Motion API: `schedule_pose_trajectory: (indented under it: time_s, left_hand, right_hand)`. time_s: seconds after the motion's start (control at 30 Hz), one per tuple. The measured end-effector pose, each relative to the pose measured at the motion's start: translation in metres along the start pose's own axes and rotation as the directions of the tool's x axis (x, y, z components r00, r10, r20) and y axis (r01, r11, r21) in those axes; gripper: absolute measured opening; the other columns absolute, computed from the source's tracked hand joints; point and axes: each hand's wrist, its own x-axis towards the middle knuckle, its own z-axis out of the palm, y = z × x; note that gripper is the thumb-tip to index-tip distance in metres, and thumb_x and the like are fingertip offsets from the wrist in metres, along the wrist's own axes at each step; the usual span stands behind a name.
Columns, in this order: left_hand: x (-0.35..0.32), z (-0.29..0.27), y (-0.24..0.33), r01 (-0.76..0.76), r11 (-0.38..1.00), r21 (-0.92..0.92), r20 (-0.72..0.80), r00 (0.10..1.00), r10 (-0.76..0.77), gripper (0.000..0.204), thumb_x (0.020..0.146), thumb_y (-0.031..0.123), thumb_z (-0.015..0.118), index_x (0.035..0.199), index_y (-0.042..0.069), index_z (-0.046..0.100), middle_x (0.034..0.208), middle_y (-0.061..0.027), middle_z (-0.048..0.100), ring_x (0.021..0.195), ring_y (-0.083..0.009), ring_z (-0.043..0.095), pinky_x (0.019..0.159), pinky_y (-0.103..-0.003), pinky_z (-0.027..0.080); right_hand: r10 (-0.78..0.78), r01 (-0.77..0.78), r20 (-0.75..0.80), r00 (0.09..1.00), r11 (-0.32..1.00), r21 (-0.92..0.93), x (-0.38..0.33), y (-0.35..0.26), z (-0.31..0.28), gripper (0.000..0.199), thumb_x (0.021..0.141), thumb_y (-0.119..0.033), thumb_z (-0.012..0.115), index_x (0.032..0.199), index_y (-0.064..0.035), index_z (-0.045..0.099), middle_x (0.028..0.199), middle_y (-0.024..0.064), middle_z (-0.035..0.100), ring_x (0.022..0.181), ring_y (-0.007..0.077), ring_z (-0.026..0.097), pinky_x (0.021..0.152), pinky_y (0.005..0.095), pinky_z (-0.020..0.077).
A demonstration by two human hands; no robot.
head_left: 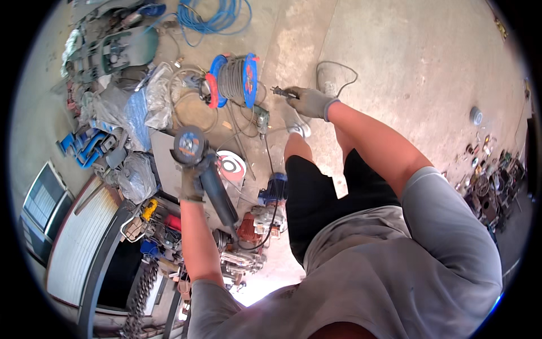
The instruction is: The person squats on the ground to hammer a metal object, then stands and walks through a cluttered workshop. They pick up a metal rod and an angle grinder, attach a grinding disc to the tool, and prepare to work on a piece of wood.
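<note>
My left hand [192, 184], in a grey work glove, is closed round the front part of an angle grinder [219, 195]. The grinder's disc [188, 144] points away from me, and a black cord [275, 198] runs from its rear end. Between the gloved fingers of my right hand [310, 103] is a black power plug [279, 91], with its prongs facing left. Just left of the plug stands a cable reel [232, 80] with blue flanges and grey cable wound on it; plug and reel are apart. A green power drill [261, 120] lies below the reel.
Plastic sheeting [118, 107] and blue clamp-like parts [84, 150] are piled at the left. A coil of blue hose [212, 17] lies at the far side. Motors [248, 226] and metal parts crowd the near left. Scrap pieces [485, 186] lie far right, beside a small round tin [476, 116].
</note>
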Motion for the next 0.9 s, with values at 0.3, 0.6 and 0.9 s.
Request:
schedule_pose_trajectory:
  time_s: [0.3, 0.6, 0.9]
  left_hand:
    - [0.265, -0.056, -0.023, -0.098, 0.978, 0.184, -0.025, 0.994, 0.104, 0.036, 0.1, 0.025, 0.071, 0.128, 0.003, 0.067, 0.111, -0.01, 0.073, 0.096, -0.0235, 0.072, 0.085, -0.038, 0.06]
    - [0.352, -0.083, -0.026, -0.07, 0.993, 0.097, 0.296, 0.955, 0.038, 0.065, 0.096, 0.023, 0.07, 0.154, 0.001, 0.05, 0.136, -0.017, 0.067, 0.12, -0.0321, 0.068, 0.109, -0.045, 0.053]
    - [0.358, -0.123, -0.056, -0.179, 0.966, -0.185, 0.315, 0.92, 0.231, 0.073, 0.097, 0.032, 0.068, 0.161, 0.011, 0.042, 0.145, -0.0226, 0.059, 0.123, -0.0411, 0.064, 0.109, -0.055, 0.051]
  right_hand:
    - [-0.042, 0.035, -0.033, 0.999, 0.981, -0.192, 0.178, 0.081, 0.081, 0.048, 0.102, -0.047, 0.055, 0.129, -0.0134, 0.076, 0.127, 0.0192, 0.074, 0.118, 0.0386, 0.07, 0.102, 0.0463, 0.0554]
    - [-0.184, 0.164, -0.028, 0.983, 0.93, -0.329, 0.35, 0.122, 0.165, 0.038, 0.101, -0.034, 0.062, 0.118, -0.0033, 0.076, 0.11, 0.0184, 0.078, 0.104, 0.0352, 0.075, 0.088, 0.0436, 0.0592]
    - [0.064, -0.066, 0.053, 0.997, 0.997, 0.049, 0.393, 0.138, 0.195, 0.035, 0.101, -0.032, 0.067, 0.13, -0.0154, 0.075, 0.118, 0.0128, 0.078, 0.104, 0.0333, 0.074, 0.096, 0.0424, 0.0578]
